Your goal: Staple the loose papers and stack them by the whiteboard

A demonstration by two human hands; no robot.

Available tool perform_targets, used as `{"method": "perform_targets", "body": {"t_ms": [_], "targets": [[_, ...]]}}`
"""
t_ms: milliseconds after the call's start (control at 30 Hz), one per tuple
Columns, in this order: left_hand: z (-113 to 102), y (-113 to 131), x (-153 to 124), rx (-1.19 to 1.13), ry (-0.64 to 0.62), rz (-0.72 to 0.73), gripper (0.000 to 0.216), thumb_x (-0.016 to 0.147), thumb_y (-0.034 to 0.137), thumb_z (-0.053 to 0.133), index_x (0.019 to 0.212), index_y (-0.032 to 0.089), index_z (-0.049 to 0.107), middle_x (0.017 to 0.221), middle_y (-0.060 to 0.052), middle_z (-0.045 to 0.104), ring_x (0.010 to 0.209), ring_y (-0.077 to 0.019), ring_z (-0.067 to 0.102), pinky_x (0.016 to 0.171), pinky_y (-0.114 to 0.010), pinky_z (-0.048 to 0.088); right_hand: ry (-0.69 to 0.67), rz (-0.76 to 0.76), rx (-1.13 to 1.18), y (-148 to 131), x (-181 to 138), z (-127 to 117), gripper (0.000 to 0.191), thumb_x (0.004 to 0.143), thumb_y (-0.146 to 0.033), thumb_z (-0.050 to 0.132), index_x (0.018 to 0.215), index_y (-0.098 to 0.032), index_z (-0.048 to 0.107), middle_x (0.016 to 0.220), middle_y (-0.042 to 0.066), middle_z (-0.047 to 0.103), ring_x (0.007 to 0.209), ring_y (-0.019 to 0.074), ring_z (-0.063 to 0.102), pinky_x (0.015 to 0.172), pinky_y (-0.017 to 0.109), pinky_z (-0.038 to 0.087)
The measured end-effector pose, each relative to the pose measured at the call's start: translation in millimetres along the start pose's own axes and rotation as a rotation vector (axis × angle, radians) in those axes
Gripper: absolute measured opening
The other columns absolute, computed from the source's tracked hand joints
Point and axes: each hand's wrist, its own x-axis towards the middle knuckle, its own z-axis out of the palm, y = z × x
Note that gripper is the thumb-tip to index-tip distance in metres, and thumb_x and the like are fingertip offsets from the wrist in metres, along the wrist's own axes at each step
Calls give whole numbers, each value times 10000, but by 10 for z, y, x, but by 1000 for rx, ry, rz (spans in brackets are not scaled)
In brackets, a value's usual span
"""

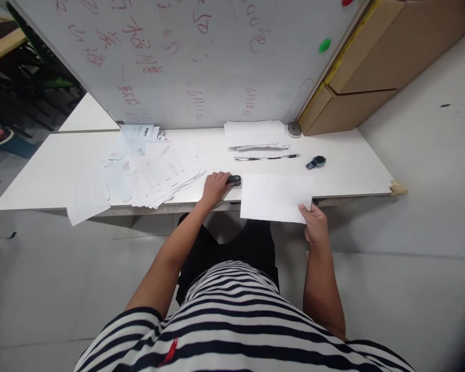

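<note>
My left hand (216, 187) is closed around a black stapler (234, 180) resting on the white desk, its front end sticking out to the right of my fingers. In my right hand (315, 223) I grip the lower right corner of white paper sheets (275, 198), thumb on top and fingers hidden beneath. The paper lies partly on the desk and partly over its front edge. Its left edge is close beside the stapler. How many sheets are in it I cannot tell.
A whiteboard (217, 62) stands behind the desk (352, 170). Loose printed papers (158, 170) spread at left, some overhanging the edge. Behind my paper lie a paper stack (256, 135), a thin dark strip (266, 157) and a small dark-blue object (316, 162). Cardboard boxes (341, 111) stand at right.
</note>
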Motion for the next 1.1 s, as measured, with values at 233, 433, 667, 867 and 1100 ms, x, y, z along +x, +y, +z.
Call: {"method": "perform_targets", "body": {"t_ms": [233,433,667,867,1100], "targets": [[5,-5,-11,-9,-2,2,385,938,452,379,1249,253,489,1157,-107,575,1039,-280,484,851,-400,345,-19,-15,-33,20,3,16,362,702,-407,725,985,-186,683,993,48,728,921,215,671,874,370,511],[40,-82,82,-28,6,25,395,935,456,389,1254,246,489,1140,-105,581,1020,-277,495,821,-388,356,-17,28,-18,28,34,57,351,679,-399,745,950,-185,683,968,37,728,877,197,672,880,358,505],[63,-110,220,-6,10,-65,410,938,468,377,1250,226,486,1140,-111,583,1019,-278,498,804,-388,359,-60,-36,-162,-332,721,348,273,712,-360,720,896,-163,678,807,22,704,685,154,618,621,268,505],[76,-111,218,5,34,-47,415,944,488,351,1219,213,498,1105,-96,592,970,-247,511,763,-362,357,-132,-106,-288,-705,1802,1042,325,801,-273,617,1027,-41,639,932,108,669,579,36,494,513,212,331],[162,-154,222,31,110,-23,415,945,495,359,1187,194,508,1063,-93,604,934,-224,523,718,-328,344,-75,-180,-820,-408,2640,1721,393,837,-222,599,1144,23,595,1081,228,624,764,137,531,658,326,385]]}}
